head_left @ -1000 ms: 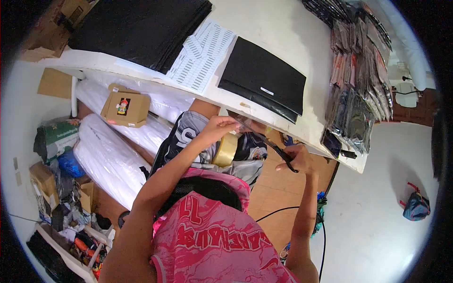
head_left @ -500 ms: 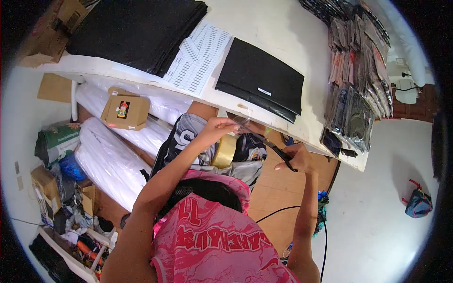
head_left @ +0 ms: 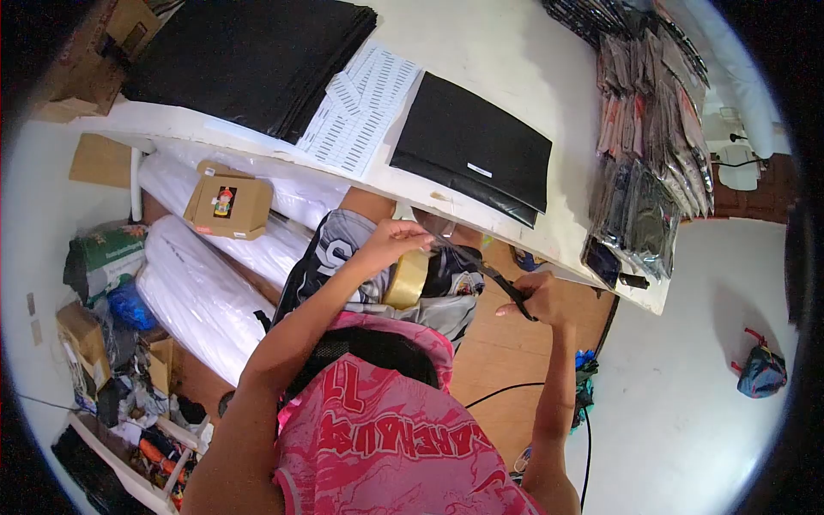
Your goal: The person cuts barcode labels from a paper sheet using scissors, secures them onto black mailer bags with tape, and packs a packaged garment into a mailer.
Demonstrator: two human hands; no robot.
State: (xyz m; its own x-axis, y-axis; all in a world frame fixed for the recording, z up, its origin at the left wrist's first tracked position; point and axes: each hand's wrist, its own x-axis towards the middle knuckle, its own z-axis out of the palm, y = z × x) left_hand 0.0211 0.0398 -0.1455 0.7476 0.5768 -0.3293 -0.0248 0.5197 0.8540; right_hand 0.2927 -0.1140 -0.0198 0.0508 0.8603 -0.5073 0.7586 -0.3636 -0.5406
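Note:
Low in front of the table edge, my left hand [head_left: 396,244] pinches the end of a clear strip, which looks like packing tape [head_left: 445,230]. A wide roll of yellowish tape [head_left: 407,280] rests in my lap just below that hand. My right hand [head_left: 541,298] is closed round the handles of black scissors [head_left: 496,276]. Their blades point up and left toward my left fingertips and the strip. Whether the blades touch the strip I cannot tell. On the table above lies a flat black plastic parcel [head_left: 472,142] with a small white label.
The white table [head_left: 498,43] also holds a stack of black plastic bags [head_left: 249,60], label sheets [head_left: 365,107] and rows of bagged garments [head_left: 652,120]. A phone [head_left: 601,260] lies near its right corner. Below are a cardboard box [head_left: 227,202] and white plastic-wrapped rolls [head_left: 193,287].
My right hand has shifted slightly left and down with the scissors. My left hand has moved only a little, still pinching the strip.

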